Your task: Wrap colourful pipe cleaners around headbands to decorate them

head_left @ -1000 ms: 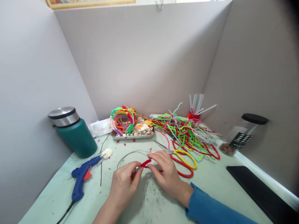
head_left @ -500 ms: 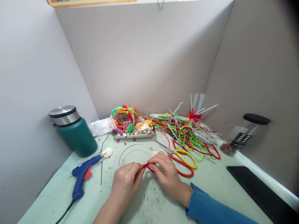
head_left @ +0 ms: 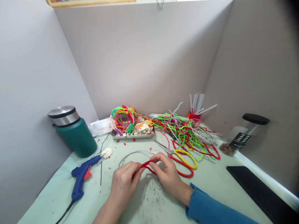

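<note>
Compared with half a second ago, a longer stretch of the fuzzy red pipe cleaner [head_left: 146, 163] shows between our fingertips, and its near strand stands farther apart from the upper one. It is held above the pale green tabletop [head_left: 149, 207], in front of the steel-bladed scissors with red and yellow handles [head_left: 172, 151]. Its upper part has its long axis slanting up and rightward from our left hand [head_left: 125, 180], which pinches it, to our right hand [head_left: 167, 172], gripping between thumb and forefinger. The near strand slopes down rightward.
</note>
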Motion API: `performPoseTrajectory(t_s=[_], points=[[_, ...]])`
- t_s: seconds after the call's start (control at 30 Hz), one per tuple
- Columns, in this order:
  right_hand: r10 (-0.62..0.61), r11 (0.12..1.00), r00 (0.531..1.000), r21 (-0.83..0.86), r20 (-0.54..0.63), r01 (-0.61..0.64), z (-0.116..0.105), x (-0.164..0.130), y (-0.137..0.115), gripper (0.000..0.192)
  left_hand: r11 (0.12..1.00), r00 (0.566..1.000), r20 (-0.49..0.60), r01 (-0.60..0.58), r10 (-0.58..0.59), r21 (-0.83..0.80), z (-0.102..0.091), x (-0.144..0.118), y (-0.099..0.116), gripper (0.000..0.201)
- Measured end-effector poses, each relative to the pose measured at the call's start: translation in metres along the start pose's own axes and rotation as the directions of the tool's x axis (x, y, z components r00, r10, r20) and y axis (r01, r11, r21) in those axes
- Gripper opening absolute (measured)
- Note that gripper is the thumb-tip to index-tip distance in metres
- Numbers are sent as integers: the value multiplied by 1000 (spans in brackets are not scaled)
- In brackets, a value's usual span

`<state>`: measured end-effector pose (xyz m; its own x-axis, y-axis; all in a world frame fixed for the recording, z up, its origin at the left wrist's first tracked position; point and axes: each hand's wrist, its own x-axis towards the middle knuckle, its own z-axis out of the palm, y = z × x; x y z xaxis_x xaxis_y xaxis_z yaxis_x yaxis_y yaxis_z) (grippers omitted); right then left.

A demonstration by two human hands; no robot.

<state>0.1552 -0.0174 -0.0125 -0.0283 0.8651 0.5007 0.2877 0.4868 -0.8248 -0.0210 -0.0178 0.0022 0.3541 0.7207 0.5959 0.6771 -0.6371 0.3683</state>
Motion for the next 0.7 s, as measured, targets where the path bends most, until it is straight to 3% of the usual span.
performPoseTrajectory(t_s=[0.23, 0.7], points=[[166, 979, 980, 97, 112, -177, 1, 2, 2, 10, 995, 998, -36, -52, 55, 82, 1, 1, 0, 16], [272, 882, 945, 346, 183, -321, 2, 2, 7, 11, 991, 996, -45, -73, 79, 113, 1, 0, 1, 19]])
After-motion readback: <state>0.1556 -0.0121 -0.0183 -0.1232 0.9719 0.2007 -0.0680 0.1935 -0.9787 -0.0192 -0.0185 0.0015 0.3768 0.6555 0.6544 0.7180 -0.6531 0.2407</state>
